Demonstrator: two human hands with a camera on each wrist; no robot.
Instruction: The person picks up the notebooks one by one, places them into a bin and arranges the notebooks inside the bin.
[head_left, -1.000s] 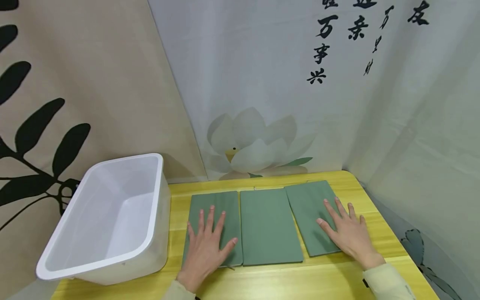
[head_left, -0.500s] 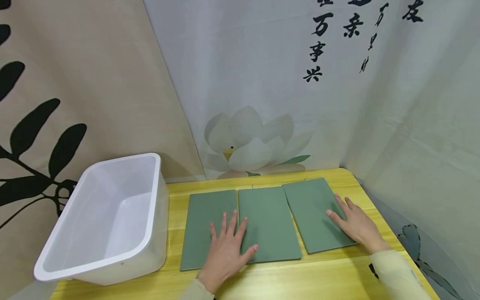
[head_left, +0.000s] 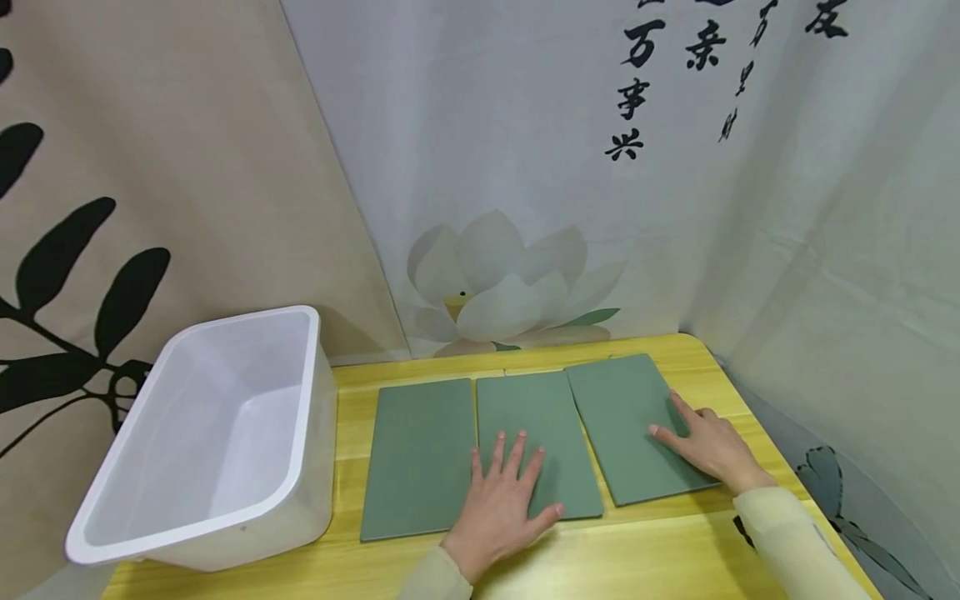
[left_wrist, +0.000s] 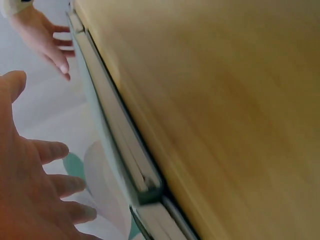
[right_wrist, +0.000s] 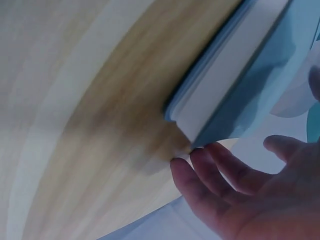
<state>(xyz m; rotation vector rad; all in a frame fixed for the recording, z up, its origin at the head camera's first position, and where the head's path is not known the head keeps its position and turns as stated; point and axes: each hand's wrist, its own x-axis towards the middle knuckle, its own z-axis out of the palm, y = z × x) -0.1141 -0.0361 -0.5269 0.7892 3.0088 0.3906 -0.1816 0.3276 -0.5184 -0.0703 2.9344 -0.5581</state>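
Observation:
Three green hardcover books lie flat in a row on the table: a left book (head_left: 420, 450), a middle book (head_left: 528, 408) and a slightly turned right book (head_left: 626, 417). My left hand (head_left: 498, 508), fingers spread, is over the near part of the middle book; the left wrist view has its fingers above the cover. At the right edge of the right book is my right hand (head_left: 712, 450), with the thumb over the cover. In the right wrist view, bent fingertips (right_wrist: 200, 155) meet that book's corner, below its white pages (right_wrist: 225, 80).
A large white plastic tub (head_left: 300, 467) stands left of the books. Yellow wood-grain table (head_left: 600, 558) shows in front of them. Behind hang printed curtains (head_left: 525, 167) with a lotus and black characters, close to the table's back edge.
My left hand has moved right from the left book to the middle one. My right hand has slid from the right book's cover to its right edge, its outer fingers bending down. The books stay put.

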